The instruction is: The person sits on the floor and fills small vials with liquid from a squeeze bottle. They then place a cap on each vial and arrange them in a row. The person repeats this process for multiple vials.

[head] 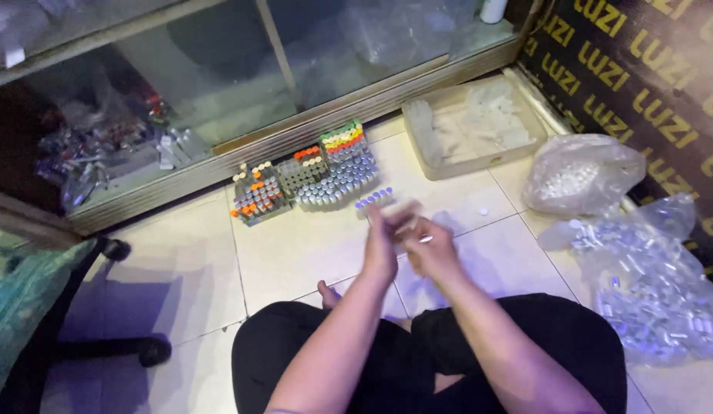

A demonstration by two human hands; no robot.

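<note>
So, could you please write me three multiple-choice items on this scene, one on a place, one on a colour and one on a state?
1. Where do the racks of small vials stand?
A. On the tiled floor by the glass cabinet
B. On the person's lap
C. Inside the shallow tray

2. What colour are the trousers of the seated person?
A. White
B. Black
C. Red

3. How are the left hand and right hand placed?
A. Resting flat on the floor
B. Far apart at the sides
C. Raised close together, the right pinching a small pale piece

Answers:
1 A, the racks sit on the floor tiles along the base of the glass cabinet.
2 B, the crossed legs are clad in black.
3 C, both hands meet above the floor; the left is blurred, so its grip is unclear.
</note>
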